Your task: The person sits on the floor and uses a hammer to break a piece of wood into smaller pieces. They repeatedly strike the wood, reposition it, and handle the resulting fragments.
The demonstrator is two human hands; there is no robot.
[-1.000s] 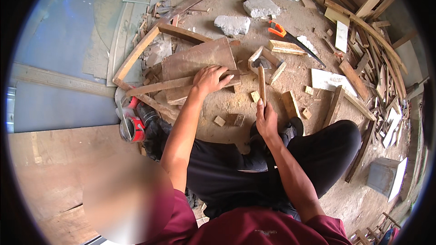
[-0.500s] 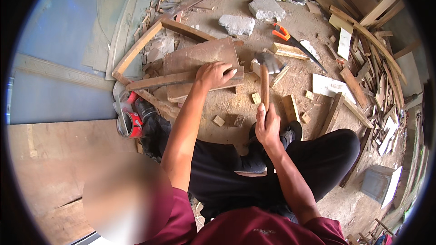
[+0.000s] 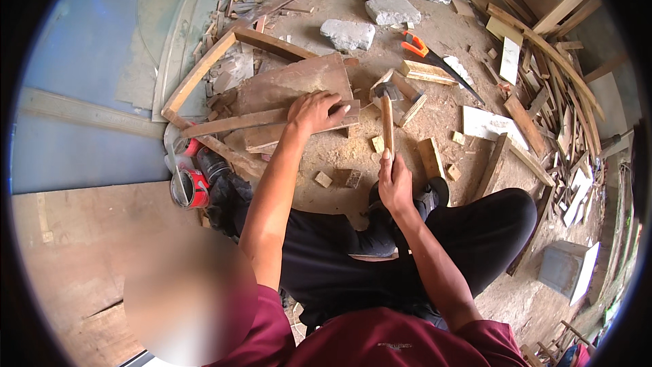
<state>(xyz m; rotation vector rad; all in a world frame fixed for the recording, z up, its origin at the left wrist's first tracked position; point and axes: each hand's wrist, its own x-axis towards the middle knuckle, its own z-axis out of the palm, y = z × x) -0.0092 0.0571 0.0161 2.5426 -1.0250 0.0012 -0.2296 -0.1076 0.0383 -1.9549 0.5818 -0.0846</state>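
My right hand point(image 3: 396, 182) is closed round the lower part of a hammer's wooden handle. The hammer point(image 3: 388, 122) points away from me, its dark metal head over a small piece of wood. My left hand point(image 3: 314, 111) is wrapped over a wooden strip point(image 3: 234, 122), pressing it onto a low wooden block point(image 3: 272, 137); the thumb sticks out to the right. This strip is one side of an angular wooden frame point(image 3: 204, 71) that reaches out to the left. Behind the left hand lies a wide brown board point(image 3: 292, 81).
An orange-handled saw point(image 3: 441, 64) lies beyond the hammer, near two grey concrete chunks point(image 3: 348, 35). Small wood offcuts point(image 3: 324, 179) and sawdust dot the floor. Red paint cans point(image 3: 197, 188) stand at left. Scrap timber point(image 3: 567, 88) is heaped at right, above a grey box point(image 3: 564, 272).
The hammer, blurred before, now shows sharply, its head slightly lower and further left. My left hand keeps its place on the wooden strip. The whole view has shifted a little.
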